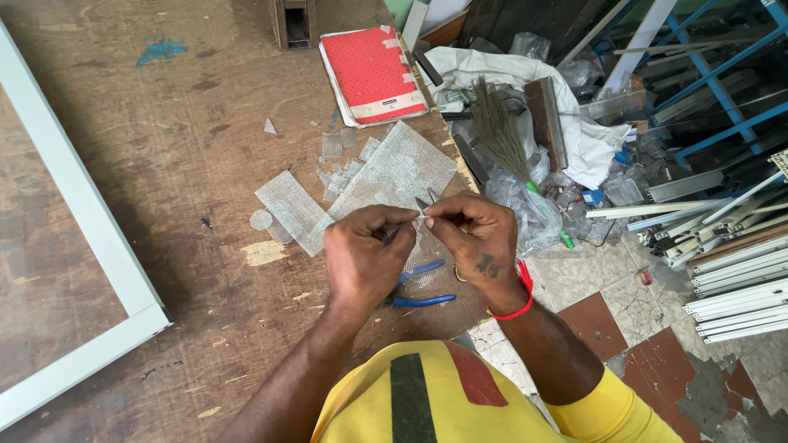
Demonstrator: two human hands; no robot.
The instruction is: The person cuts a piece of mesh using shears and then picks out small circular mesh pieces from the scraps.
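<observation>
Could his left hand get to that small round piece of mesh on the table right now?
Probably yes. The round mesh piece lies bare on the table just beyond the left hand, nothing between them. But that hand pinches mesh together with the right hand, so it must let go first.

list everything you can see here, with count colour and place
mesh piece: one, grey, pinched between both hands
mesh offcuts: several, grey, on the bench beyond the hands
pliers: one, blue handles, on the bench under the hands
notebook: one, red cover, far bench edge
frame: one, white, left on the bench
workbench: one, worn brown wood
hand broom: one, straw-coloured, on clutter right of the bench
metal profiles: many, white, stacked at right
left hand: holds the mesh piece
right hand: holds the mesh piece, red string at the wrist
</observation>
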